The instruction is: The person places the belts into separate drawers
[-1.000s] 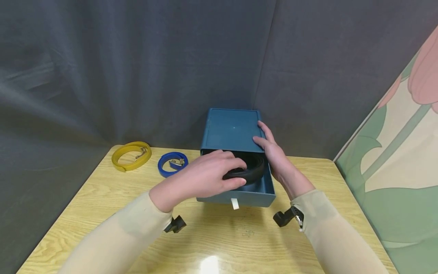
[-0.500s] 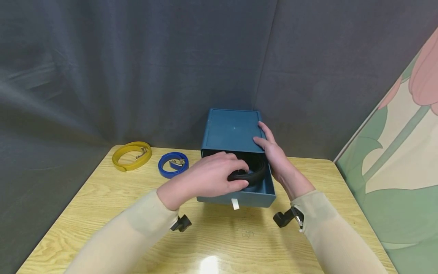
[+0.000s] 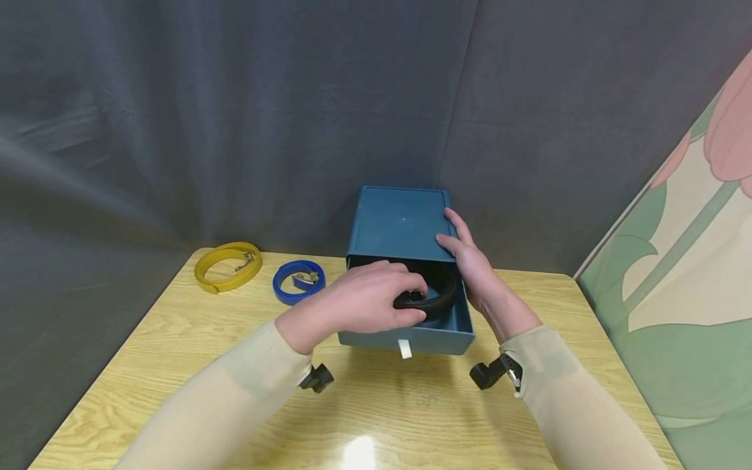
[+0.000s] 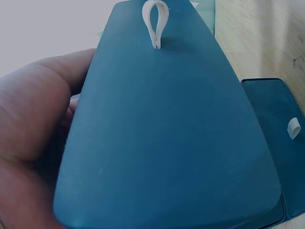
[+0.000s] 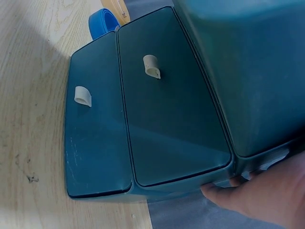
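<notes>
Fingers of left hand (image 3: 370, 299) narrowed; coiled black belt (image 3: 439, 305) pinched between them and thumb, inside blue plastic drawer (image 3: 376, 339), frame centre.

You have a pale wood-grain table (image 3: 194, 352) before you, with small scribbled marks (image 3: 424, 397) on its surface and a bright patch of glare (image 3: 360, 454) near the bottom edge of the head view. On your left, by the table's far corner, lies a yellow coiled strap (image 3: 234, 280) with a metal clasp inside its loop; to the right of it, apart from it, sits a blue coiled strap (image 3: 286, 298) — also clasped in metal. Behind the table you face a dark grey curtain (image 3: 264, 117), creased at left. To your right stands a cream panel (image 3: 660, 294) — printed with pink petals and green leaves.
</notes>
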A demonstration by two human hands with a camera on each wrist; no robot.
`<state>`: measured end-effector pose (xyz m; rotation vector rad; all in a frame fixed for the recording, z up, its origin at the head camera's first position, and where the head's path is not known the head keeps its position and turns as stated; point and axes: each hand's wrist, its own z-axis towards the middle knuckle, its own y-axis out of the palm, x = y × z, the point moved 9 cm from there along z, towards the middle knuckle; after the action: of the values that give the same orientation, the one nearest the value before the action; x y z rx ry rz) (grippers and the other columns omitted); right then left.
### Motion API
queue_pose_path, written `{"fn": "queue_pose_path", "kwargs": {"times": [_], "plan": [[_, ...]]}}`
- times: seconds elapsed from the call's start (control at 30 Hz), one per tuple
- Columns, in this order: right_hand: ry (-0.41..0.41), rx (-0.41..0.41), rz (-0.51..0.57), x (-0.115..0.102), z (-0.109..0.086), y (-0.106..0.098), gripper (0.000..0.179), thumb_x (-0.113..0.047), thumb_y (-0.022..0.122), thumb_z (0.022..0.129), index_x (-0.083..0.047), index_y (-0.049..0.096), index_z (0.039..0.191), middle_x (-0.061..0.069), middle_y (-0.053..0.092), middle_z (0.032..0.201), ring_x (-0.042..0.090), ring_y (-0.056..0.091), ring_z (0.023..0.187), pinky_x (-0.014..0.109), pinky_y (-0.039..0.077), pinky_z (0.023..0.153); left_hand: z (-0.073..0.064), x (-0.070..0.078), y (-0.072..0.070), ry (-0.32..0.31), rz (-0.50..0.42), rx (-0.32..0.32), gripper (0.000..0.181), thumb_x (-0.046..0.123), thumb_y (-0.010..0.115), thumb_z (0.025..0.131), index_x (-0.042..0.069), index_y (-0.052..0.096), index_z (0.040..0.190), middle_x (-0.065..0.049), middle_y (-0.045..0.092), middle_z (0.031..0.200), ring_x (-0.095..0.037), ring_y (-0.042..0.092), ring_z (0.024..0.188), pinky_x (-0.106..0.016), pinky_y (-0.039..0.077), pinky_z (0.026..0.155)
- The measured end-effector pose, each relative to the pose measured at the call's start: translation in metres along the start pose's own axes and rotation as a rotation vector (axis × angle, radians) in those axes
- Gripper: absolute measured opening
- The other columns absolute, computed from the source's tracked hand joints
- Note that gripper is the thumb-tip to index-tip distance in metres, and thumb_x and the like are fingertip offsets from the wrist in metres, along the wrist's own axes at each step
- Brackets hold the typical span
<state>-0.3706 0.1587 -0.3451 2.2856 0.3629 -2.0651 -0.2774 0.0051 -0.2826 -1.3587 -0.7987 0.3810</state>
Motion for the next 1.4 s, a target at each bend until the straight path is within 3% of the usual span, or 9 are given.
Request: {"fn": "queue_pose_path", "kwargs": {"times": [0.23,0.6,0.93,1.4], "plan": [[-0.003,0.005,-0.01,0.001,0.0,-0.001,0.065,-0.045,0.042,0.118,-0.055,0.008,0.173,-0.005,-0.01,0.183,0.034,0.001,0.166,0.069,0.008,0.131,0.005,-0.003,0.004,0.008,0.005,-0.04,0.037,0.046,0.075,0.106,0.027,0.075,0.137,0.006,0.07,0.124,-0.013,0.061,0.1,-0.034,0.054,0.081],[0.006,0.015,-0.023,0.001,0.0,-0.002,0.065,-0.046,0.041,0.118,-0.057,0.008,0.173,-0.005,-0.011,0.184,0.037,0.0,0.166,0.072,0.006,0.13,0.01,-0.004,0.007,0.053,0.021,-0.074,0.039,0.041,0.086,0.099,0.024,0.079,0.134,0.007,0.073,0.126,-0.011,0.066,0.112,-0.034,0.056,0.1],[0.003,0.012,-0.017,0.001,0.0,-0.001,0.065,-0.045,0.041,0.118,-0.056,0.008,0.173,-0.004,-0.01,0.184,0.038,0.002,0.166,0.073,0.007,0.13,0.012,-0.003,0.01,0.05,0.079,-0.076,0.041,0.038,0.089,0.095,0.024,0.08,0.133,0.006,0.073,0.128,-0.014,0.065,0.117,-0.033,0.055,0.104],[-0.004,0.007,-0.025,0.0,-0.002,0.0,0.065,-0.045,0.041,0.118,-0.056,0.007,0.173,-0.004,-0.01,0.184,0.039,0.001,0.166,0.075,0.005,0.129,0.011,-0.002,0.011,0.07,0.072,-0.075,0.048,0.035,0.09,0.095,0.025,0.077,0.139,0.005,0.072,0.135,-0.013,0.066,0.12,-0.032,0.056,0.104]]}}
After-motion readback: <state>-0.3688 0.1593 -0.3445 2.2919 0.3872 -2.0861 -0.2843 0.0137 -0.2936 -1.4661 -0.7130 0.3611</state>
